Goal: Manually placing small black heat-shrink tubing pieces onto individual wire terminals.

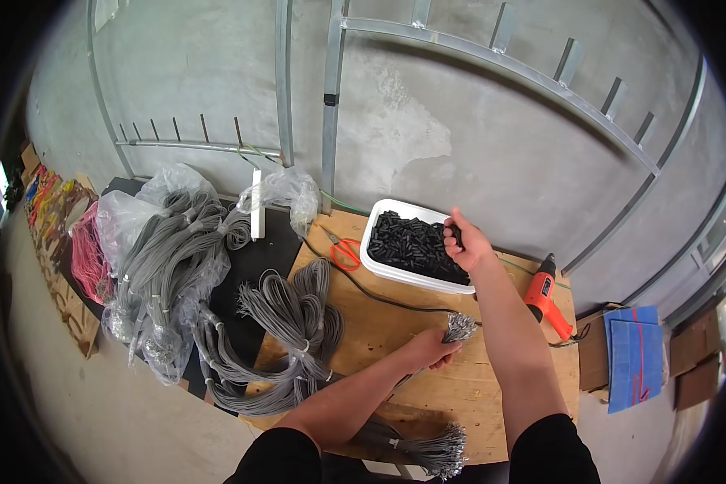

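My left hand [429, 351] is closed round a bundle of thin grey cables, whose bare silvery ends [461, 326] fan out past the fingers. Over the right end of a white plastic tub [415, 279], my right hand [466, 242] has its fingers curled round black tube pieces, some dark showing between thumb and fingers. Short black tube pieces [407, 244] fill the tub. Another grey cable bundle [436, 452] lies at the table's front edge, its stripped ends pointing right. Part of the held bundle is hidden behind my left forearm.
Looped grey cable bundles [290, 323] and plastic-bagged ones [169, 266] spread over the left side. Orange-handled cutters [345, 253] lie left of the tub. An orange heat gun [545, 300] rests at the right edge. A black cord [363, 289] crosses the wooden table [363, 347].
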The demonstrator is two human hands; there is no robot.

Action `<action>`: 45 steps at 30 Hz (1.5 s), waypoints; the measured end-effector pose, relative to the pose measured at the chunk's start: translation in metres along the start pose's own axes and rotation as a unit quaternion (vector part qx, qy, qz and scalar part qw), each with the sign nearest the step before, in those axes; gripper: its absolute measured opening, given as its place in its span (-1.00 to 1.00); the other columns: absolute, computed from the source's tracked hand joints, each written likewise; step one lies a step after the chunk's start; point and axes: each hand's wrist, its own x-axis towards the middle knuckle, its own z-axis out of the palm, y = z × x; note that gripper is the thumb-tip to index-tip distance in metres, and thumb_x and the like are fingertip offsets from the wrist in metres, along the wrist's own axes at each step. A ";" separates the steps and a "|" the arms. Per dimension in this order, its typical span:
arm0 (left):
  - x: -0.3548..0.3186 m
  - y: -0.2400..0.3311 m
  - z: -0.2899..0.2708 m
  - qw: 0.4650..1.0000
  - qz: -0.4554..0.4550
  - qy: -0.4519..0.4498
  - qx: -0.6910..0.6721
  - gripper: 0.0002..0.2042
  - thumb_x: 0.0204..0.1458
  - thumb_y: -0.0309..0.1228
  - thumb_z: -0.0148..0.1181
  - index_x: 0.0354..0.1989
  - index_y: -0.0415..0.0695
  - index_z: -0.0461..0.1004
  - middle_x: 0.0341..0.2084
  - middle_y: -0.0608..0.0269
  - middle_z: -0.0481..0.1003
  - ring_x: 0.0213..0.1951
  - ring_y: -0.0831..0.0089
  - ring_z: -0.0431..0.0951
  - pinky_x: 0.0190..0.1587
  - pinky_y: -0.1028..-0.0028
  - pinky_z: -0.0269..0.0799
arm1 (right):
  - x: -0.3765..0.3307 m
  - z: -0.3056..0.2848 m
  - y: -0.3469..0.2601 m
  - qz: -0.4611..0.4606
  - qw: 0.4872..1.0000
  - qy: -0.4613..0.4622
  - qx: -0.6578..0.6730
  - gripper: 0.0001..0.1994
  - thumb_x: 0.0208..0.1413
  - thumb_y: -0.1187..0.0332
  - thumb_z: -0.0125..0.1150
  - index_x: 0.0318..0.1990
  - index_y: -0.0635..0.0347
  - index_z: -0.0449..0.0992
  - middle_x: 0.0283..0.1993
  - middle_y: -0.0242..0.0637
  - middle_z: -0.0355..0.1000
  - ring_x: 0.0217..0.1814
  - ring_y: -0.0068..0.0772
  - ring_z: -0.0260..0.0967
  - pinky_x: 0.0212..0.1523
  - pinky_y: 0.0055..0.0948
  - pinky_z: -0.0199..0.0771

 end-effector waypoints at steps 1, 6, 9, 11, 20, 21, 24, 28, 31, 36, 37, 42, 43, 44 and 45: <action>0.000 0.000 -0.001 1.000 -0.002 0.004 0.000 -0.79 0.30 -0.26 0.07 -0.27 -0.15 0.47 -0.61 0.38 0.42 -0.63 0.60 0.36 -0.59 0.53 0.23 | -0.008 0.006 -0.004 0.038 0.995 0.025 0.087 -0.61 0.23 0.00 0.20 -0.18 0.21 0.44 -0.40 -0.27 0.33 -0.54 -0.50 0.21 -0.70 -0.69 0.05; 0.001 -0.004 0.006 1.000 -0.005 -0.006 -0.006 -0.79 0.29 -0.27 0.07 -0.27 -0.15 0.47 -0.61 0.40 0.41 -0.64 0.61 0.34 -0.59 0.54 0.22 | -0.011 -0.011 0.002 0.091 0.981 0.057 0.164 -0.78 0.31 0.22 0.12 -0.20 0.21 0.47 -0.45 -0.33 0.30 -0.59 -0.55 0.15 -0.72 -0.67 0.00; 0.002 -0.004 0.004 1.000 0.001 -0.003 -0.007 -0.79 0.29 -0.27 0.07 -0.28 -0.15 0.47 -0.62 0.40 0.41 -0.64 0.61 0.34 -0.59 0.54 0.22 | -0.008 -0.008 0.005 0.048 0.994 0.098 -0.013 -0.85 0.29 0.32 0.13 -0.14 0.19 0.50 -0.44 -0.36 0.31 -0.57 -0.59 0.15 -0.72 -0.68 0.01; 0.001 -0.002 0.004 1.000 -0.003 0.005 -0.004 -0.79 0.29 -0.27 0.07 -0.28 -0.15 0.47 -0.62 0.41 0.41 -0.64 0.62 0.34 -0.59 0.54 0.22 | -0.010 -0.004 0.011 0.024 0.993 0.114 -0.036 -0.86 0.28 0.33 0.12 -0.14 0.19 0.48 -0.44 -0.37 0.30 -0.58 -0.59 0.14 -0.72 -0.68 0.00; 0.000 0.001 0.004 1.000 0.011 0.012 -0.014 -0.79 0.28 -0.28 0.10 -0.31 -0.15 0.48 -0.62 0.42 0.40 -0.65 0.64 0.31 -0.60 0.56 0.17 | -0.001 -0.037 0.009 0.040 0.947 -0.024 0.316 -0.80 0.31 0.28 0.07 -0.27 0.24 0.41 -0.41 -0.33 0.31 -0.52 -0.55 0.22 -0.71 -0.71 0.19; -0.001 0.002 0.004 1.000 0.011 0.009 -0.012 -0.79 0.28 -0.28 0.10 -0.31 -0.15 0.48 -0.62 0.42 0.40 -0.65 0.64 0.31 -0.60 0.56 0.17 | -0.008 -0.027 0.007 0.051 0.935 0.009 0.352 -0.79 0.31 0.28 0.06 -0.28 0.25 0.41 -0.40 -0.30 0.32 -0.49 -0.53 0.25 -0.68 -0.72 0.25; -0.005 0.004 0.005 0.999 0.045 0.025 0.012 -0.79 0.26 -0.27 0.14 -0.33 -0.15 0.49 -0.62 0.43 0.40 -0.64 0.65 0.30 -0.59 0.56 0.16 | -0.016 -0.031 0.002 0.043 0.914 0.010 0.404 -0.78 0.32 0.29 0.03 -0.30 0.26 0.40 -0.36 -0.24 0.35 -0.41 -0.49 0.32 -0.62 -0.72 0.38; 0.001 -0.002 0.001 0.998 0.046 0.046 0.007 -0.78 0.22 -0.26 0.19 -0.36 -0.14 0.49 -0.61 0.46 0.41 -0.63 0.66 0.30 -0.57 0.57 0.18 | -0.050 -0.045 -0.016 0.038 0.891 -0.092 0.444 -0.80 0.33 0.28 0.04 -0.26 0.22 0.42 -0.34 -0.23 0.37 -0.42 -0.49 0.31 -0.63 -0.74 0.35; -0.002 0.004 -0.007 0.995 0.051 0.071 0.044 -0.79 0.22 -0.26 0.21 -0.33 -0.16 0.52 -0.59 0.43 0.44 -0.63 0.65 0.32 -0.56 0.57 0.21 | -0.098 -0.058 -0.015 0.009 0.901 -0.063 0.428 -0.81 0.30 0.27 0.09 -0.25 0.21 0.43 -0.33 -0.24 0.38 -0.42 -0.47 0.31 -0.66 -0.73 0.28; -0.018 0.021 -0.006 0.994 0.094 0.021 -0.042 -0.80 0.25 -0.32 0.15 -0.19 -0.22 0.54 -0.49 0.34 0.51 -0.56 0.60 0.43 -0.51 0.57 0.33 | -0.190 -0.093 0.045 0.049 0.941 0.048 0.332 -0.86 0.21 0.33 0.11 -0.29 0.20 0.45 -0.40 -0.27 0.41 -0.47 -0.54 0.32 -0.69 -0.77 0.19; -0.019 0.023 -0.006 0.996 0.080 0.023 -0.038 -0.81 0.25 -0.35 0.15 -0.17 -0.24 0.53 -0.45 0.31 0.53 -0.52 0.59 0.46 -0.46 0.56 0.37 | -0.202 -0.101 0.068 0.066 0.940 0.041 0.333 -0.84 0.25 0.29 0.11 -0.26 0.18 0.44 -0.37 -0.30 0.40 -0.48 -0.56 0.29 -0.70 -0.76 0.15; -0.010 0.043 0.002 0.995 0.060 0.072 0.030 -0.82 0.20 -0.40 0.22 -0.14 -0.26 0.55 -0.44 0.28 0.55 -0.50 0.58 0.44 -0.43 0.56 0.35 | -0.229 -0.115 0.119 0.108 0.939 -0.017 0.325 -0.78 0.31 0.23 0.11 -0.14 0.22 0.47 -0.32 -0.36 0.36 -0.51 -0.59 0.21 -0.69 -0.73 0.08; -0.007 0.049 0.001 0.992 0.047 0.089 0.073 -0.83 0.20 -0.39 0.22 -0.15 -0.25 0.55 -0.43 0.30 0.55 -0.51 0.61 0.42 -0.44 0.58 0.35 | -0.231 -0.109 0.119 0.103 0.939 -0.038 0.326 -0.77 0.31 0.22 0.13 -0.13 0.23 0.48 -0.33 -0.37 0.37 -0.50 -0.60 0.21 -0.67 -0.72 0.08; -0.004 0.052 0.002 0.992 0.040 0.091 0.080 -0.83 0.20 -0.39 0.22 -0.15 -0.25 0.55 -0.43 0.30 0.55 -0.51 0.61 0.42 -0.44 0.58 0.35 | -0.232 -0.107 0.116 0.096 0.942 -0.033 0.321 -0.75 0.29 0.22 0.16 -0.11 0.24 0.49 -0.35 -0.38 0.37 -0.50 -0.62 0.21 -0.66 -0.73 0.07; -0.002 0.056 0.003 0.987 0.030 0.092 0.127 -0.83 0.20 -0.39 0.22 -0.16 -0.23 0.55 -0.43 0.32 0.55 -0.52 0.63 0.42 -0.44 0.59 0.35 | -0.232 -0.103 0.114 0.094 0.939 -0.034 0.330 -0.75 0.29 0.22 0.16 -0.11 0.24 0.49 -0.35 -0.38 0.37 -0.50 -0.62 0.21 -0.66 -0.73 0.07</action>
